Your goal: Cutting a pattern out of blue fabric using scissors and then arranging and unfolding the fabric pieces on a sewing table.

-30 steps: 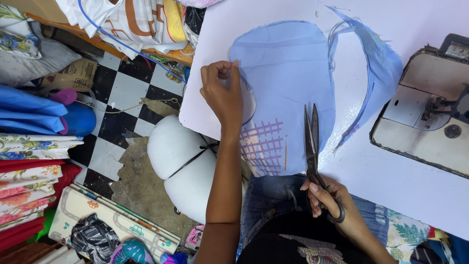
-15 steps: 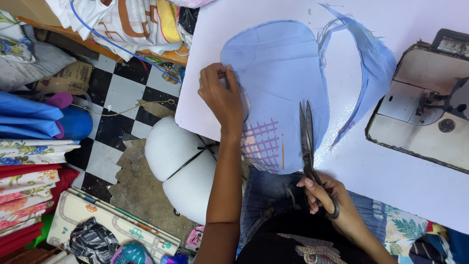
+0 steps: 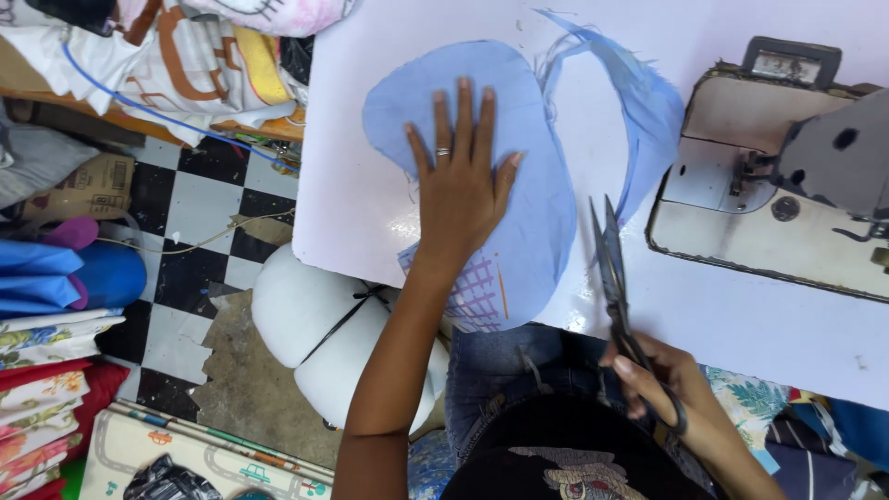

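A rounded piece of light blue fabric (image 3: 537, 204) lies on the white table (image 3: 352, 185), with purple grid lines drawn near its lower edge. My left hand (image 3: 460, 181) lies flat on the fabric, fingers spread, a ring on one finger. My right hand (image 3: 659, 384) grips the handles of long dark scissors (image 3: 611, 278) at the table's near edge. The blades point away from me, just right of the fabric. A curved strip of cut-off blue fabric (image 3: 639, 102) lies beside the piece.
A cream sewing machine (image 3: 787, 185) stands on the table's right side. Left of the table, a checkered floor holds white stuffed bags (image 3: 315, 324), stacked folded cloth (image 3: 46, 370) and a pile of printed fabric (image 3: 176, 56).
My left hand has moved from pinching the fabric's left edge to lying flat and spread on its middle. The scissors have shifted to the right of the fabric.
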